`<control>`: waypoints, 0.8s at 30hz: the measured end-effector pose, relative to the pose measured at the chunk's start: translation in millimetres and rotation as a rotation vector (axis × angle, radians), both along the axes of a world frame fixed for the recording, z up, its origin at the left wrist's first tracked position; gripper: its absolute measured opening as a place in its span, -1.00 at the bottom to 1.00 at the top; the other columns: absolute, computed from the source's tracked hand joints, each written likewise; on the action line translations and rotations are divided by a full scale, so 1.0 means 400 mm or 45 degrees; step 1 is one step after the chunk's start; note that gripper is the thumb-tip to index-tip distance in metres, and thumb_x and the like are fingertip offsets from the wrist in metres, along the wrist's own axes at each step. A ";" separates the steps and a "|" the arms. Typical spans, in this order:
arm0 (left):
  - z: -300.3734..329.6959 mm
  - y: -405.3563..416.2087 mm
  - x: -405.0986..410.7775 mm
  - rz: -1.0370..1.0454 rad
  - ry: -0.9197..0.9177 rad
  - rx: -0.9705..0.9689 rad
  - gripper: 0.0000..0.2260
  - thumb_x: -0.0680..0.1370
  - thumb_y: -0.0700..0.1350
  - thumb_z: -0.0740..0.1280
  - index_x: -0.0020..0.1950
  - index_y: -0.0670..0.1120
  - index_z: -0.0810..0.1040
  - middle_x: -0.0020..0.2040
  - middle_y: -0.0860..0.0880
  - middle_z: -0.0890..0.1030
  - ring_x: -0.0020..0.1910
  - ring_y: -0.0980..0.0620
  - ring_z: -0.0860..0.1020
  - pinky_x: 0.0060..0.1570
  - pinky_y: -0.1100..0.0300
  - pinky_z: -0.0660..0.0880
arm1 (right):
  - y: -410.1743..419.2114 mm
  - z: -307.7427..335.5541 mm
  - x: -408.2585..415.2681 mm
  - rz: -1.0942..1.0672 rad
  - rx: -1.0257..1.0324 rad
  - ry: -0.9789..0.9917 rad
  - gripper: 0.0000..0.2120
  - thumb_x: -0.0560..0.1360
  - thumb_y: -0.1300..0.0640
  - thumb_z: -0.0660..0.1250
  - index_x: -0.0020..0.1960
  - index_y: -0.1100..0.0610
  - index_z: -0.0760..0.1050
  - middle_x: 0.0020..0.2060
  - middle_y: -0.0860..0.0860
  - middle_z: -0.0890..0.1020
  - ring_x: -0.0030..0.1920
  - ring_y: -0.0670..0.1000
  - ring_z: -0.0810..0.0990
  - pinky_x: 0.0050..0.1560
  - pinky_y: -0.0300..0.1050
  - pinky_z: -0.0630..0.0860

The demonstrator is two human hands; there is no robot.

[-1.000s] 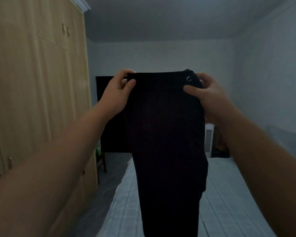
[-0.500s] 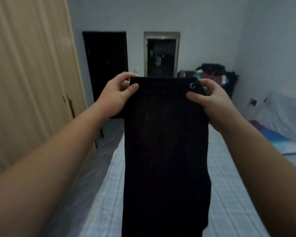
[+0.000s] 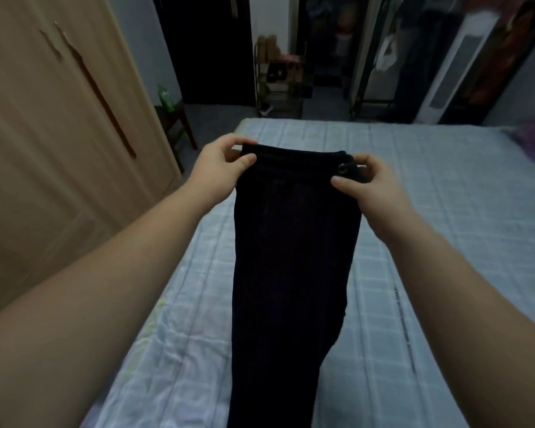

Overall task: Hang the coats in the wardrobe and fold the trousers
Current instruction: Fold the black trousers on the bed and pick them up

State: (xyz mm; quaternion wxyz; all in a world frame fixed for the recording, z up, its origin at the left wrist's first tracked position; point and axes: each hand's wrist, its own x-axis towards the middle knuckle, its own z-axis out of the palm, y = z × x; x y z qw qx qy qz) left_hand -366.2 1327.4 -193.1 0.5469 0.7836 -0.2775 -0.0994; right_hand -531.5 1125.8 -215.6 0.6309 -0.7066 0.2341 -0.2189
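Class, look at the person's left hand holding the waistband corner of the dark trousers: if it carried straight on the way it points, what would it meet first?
Probably the bed: the left hand points forward and slightly down over the mattress, gripping the trousers. Depth is unclear.

Trousers [image 3: 294, 257] are plain black, maybe very dark navy, hard to tell in this light, with a little silver metal eyelet [image 3: 342, 168] at the waistband. Bedsheet [image 3: 445, 211] is pale blue with a white check grid. Wardrobe [image 3: 59, 118] is light tan wood. There's a green bottle [image 3: 165, 98] too.
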 end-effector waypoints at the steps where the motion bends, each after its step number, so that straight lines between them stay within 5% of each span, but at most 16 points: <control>1: -0.056 -0.056 0.060 0.036 -0.002 0.034 -0.83 0.59 -0.19 0.36 0.12 0.05 0.60 -0.04 0.03 0.68 -0.13 0.10 0.67 -0.17 0.13 0.62 | -0.047 -0.059 0.066 -0.029 -0.009 0.024 -0.65 0.47 0.19 0.50 0.21 0.07 0.51 0.07 0.04 0.66 0.01 0.03 0.71 0.01 -0.03 0.66; 4: -0.228 -0.194 0.222 0.125 0.013 0.161 -0.67 0.61 -0.15 0.32 0.38 0.02 0.48 0.31 -0.08 0.55 0.18 0.02 0.57 0.17 -0.01 0.57 | -0.170 -0.248 0.254 -0.069 -0.098 0.158 -0.54 0.51 0.08 0.46 0.36 0.00 0.43 0.17 0.01 0.60 0.12 0.04 0.65 0.13 -0.01 0.61; 7: -0.427 -0.252 0.272 0.165 -0.018 0.364 -0.49 0.64 -0.07 0.28 0.57 -0.04 0.22 0.54 -0.08 0.29 0.49 -0.03 0.30 0.45 0.08 0.27 | -0.228 -0.466 0.356 -0.080 -0.222 0.422 -0.26 0.54 -0.07 0.40 0.59 0.07 0.14 0.50 0.09 0.36 0.45 0.11 0.38 0.44 -0.01 0.33; 9: -0.570 -0.249 0.246 0.096 0.005 0.438 -0.48 0.66 -0.10 0.23 0.59 -0.06 0.15 0.58 -0.08 0.19 0.54 -0.02 0.20 0.43 0.30 0.11 | -0.222 -0.612 0.364 -0.074 -0.229 0.484 -0.24 0.58 -0.08 0.34 0.62 0.15 0.07 0.57 0.10 0.23 0.54 0.09 0.24 0.49 -0.08 0.17; 11: -0.696 -0.231 0.200 0.011 0.068 0.490 -0.48 0.67 -0.11 0.21 0.60 -0.04 0.11 0.61 -0.08 0.09 0.57 0.02 0.12 0.34 0.43 0.01 | -0.189 -0.735 0.337 -0.042 -0.188 0.482 -0.34 0.62 -0.05 0.28 0.61 0.11 0.12 0.54 0.05 0.30 0.51 0.06 0.31 0.48 -0.09 0.23; 16: -0.859 -0.168 0.105 -0.112 0.132 0.568 -0.49 0.68 -0.11 0.17 0.60 0.02 0.09 0.61 -0.06 0.07 0.58 0.08 0.04 0.42 0.35 -0.02 | -0.091 -0.913 0.215 -0.016 -0.171 0.535 -0.46 0.66 0.00 0.18 0.60 0.03 0.16 0.51 -0.01 0.36 0.47 0.01 0.36 0.45 -0.09 0.29; 24: -0.954 0.052 -0.096 -0.101 0.264 0.630 -0.50 0.67 -0.12 0.16 0.60 0.07 0.13 0.60 0.03 0.14 0.55 0.10 0.16 0.37 0.37 0.14 | 0.161 -0.971 -0.021 0.027 -0.121 0.604 -0.49 0.67 0.04 0.18 0.59 0.03 0.18 0.52 0.00 0.33 0.50 0.00 0.31 0.48 -0.13 0.23</control>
